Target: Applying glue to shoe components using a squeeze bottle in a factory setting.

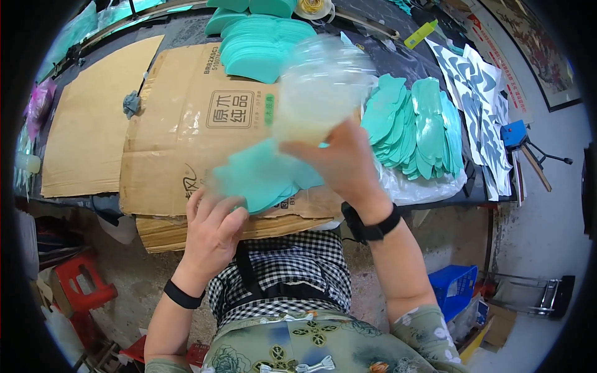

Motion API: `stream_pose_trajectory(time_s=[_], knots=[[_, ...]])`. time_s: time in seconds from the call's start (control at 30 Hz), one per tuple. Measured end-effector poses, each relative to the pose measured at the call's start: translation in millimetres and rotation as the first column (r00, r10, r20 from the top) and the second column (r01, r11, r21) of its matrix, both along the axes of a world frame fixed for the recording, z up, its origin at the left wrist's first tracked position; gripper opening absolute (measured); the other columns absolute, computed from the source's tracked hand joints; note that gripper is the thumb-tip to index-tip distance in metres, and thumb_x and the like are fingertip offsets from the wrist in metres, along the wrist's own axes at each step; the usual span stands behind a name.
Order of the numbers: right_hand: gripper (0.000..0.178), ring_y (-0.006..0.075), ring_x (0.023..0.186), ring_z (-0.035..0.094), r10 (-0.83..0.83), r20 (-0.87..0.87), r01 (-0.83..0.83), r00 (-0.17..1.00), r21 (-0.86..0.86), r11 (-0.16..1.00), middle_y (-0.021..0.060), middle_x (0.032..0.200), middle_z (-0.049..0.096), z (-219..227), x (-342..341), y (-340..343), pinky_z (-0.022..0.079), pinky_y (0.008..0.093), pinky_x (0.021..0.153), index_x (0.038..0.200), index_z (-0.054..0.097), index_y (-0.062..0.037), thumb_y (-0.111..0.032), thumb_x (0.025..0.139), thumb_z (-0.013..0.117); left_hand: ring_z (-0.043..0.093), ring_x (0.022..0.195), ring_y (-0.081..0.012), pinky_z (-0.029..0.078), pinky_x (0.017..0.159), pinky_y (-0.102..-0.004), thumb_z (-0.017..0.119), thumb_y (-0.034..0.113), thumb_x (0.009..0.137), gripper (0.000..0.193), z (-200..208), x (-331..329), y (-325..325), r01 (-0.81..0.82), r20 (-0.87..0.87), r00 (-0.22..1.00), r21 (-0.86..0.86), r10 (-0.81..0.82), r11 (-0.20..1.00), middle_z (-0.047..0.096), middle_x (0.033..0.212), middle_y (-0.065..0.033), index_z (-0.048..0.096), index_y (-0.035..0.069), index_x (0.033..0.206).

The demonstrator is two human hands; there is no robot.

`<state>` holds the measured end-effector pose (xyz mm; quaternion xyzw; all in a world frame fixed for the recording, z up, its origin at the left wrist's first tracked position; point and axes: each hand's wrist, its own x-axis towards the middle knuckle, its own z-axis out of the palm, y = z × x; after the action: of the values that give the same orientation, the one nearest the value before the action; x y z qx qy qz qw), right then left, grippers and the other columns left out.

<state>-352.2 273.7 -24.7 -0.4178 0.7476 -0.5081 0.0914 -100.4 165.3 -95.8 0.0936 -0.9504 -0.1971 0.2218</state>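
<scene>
In my right hand (346,163) is a pale, see-through piece (323,78), raised over the cardboard and too smeared by motion for me to tell its kind. My left hand (214,225) is closed with curled fingers at the near left edge of a few teal cut pieces (267,186). These pieces lie fanned out on the flattened cardboard box (168,143); their far side is partly covered by the blurred piece. The left fingertips are partly hidden, and its grip seems to be on the teal edge.
At the back lies a fanned stack of teal cut pieces (267,46). More teal pieces (413,127) rest on plastic film to the right. Patterned white sheets (469,93), a yellow-green bottle (421,34) and a blue-headed tool (513,133) are further right. A grey scrap (131,104) sits left.
</scene>
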Motion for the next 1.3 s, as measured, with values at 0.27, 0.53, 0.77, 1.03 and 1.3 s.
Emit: stream_pose_trajectory(time_s=[0.27, 0.53, 0.77, 1.03, 1.3], knots=[[0.064, 0.0288, 0.098, 0.077, -0.238, -0.156, 0.259, 0.959, 0.135, 0.956, 0.0156, 0.110, 0.078, -4, -48, 15, 0.060, 0.0377, 0.085, 0.132, 0.064, -0.0041, -0.022, 0.077, 0.091, 0.060, 0.117, -0.0309, 0.034, 0.117, -0.0563, 0.066, -0.006, 0.088, 0.061, -4, 1, -3, -0.022, -0.001, 1.000, 0.033, 0.022, 0.999, 0.068, 0.120, -0.0092, 0.055, 0.011, 0.146], [0.043, 0.0302, 0.099, 0.076, 0.154, -0.446, -0.145, 0.882, 0.054, 0.988, 0.0152, 0.116, 0.076, -35, 83, 25, 0.060, 0.0389, 0.085, 0.121, 0.073, -0.0023, -0.013, 0.081, 0.087, 0.062, 0.119, -0.0216, 0.046, 0.107, -0.0353, 0.060, -0.006, 0.096, 0.066, -10, 14, -39, -0.241, -0.252, 0.890, 0.447, 0.380, 0.862, 0.068, 0.123, -0.0116, 0.042, 0.006, 0.158], [0.033, 0.0302, 0.100, 0.074, 0.066, 0.035, -0.066, 0.997, -0.018, 0.998, 0.0134, 0.117, 0.076, -2, 75, -3, 0.060, 0.0401, 0.089, 0.116, 0.074, 0.0012, -0.004, 0.084, 0.082, 0.060, 0.116, -0.0204, 0.049, 0.101, -0.0347, 0.061, -0.003, 0.094, 0.063, 12, 61, -51, -0.412, -0.166, 0.758, 0.627, 0.630, 0.661, 0.065, 0.126, -0.0108, 0.049, 0.008, 0.155], [0.045, 0.0316, 0.105, 0.074, 0.291, -0.302, -0.280, 0.908, 0.079, 0.957, 0.0144, 0.117, 0.076, -11, 80, 32, 0.058, 0.0418, 0.092, 0.127, 0.069, -0.0060, -0.007, 0.084, 0.081, 0.061, 0.122, -0.0279, 0.045, 0.108, -0.0402, 0.066, 0.002, 0.091, 0.065, 30, 35, -56, -0.396, -0.102, 0.865, 0.464, 0.492, 0.792, 0.065, 0.132, -0.0161, 0.049, 0.006, 0.154], [0.039, 0.0197, 0.093, 0.076, -0.147, 0.056, 0.153, 0.988, -0.134, 0.979, 0.0148, 0.097, 0.078, -12, -36, 42, 0.059, 0.0352, 0.080, 0.112, 0.073, -0.0002, -0.018, 0.082, 0.089, 0.056, 0.134, -0.0303, 0.042, 0.114, -0.0427, 0.072, 0.009, 0.091, 0.070, 36, -15, -41, -0.274, -0.076, 0.940, 0.417, 0.334, 0.867, 0.059, 0.145, -0.0179, 0.047, 0.007, 0.156]])
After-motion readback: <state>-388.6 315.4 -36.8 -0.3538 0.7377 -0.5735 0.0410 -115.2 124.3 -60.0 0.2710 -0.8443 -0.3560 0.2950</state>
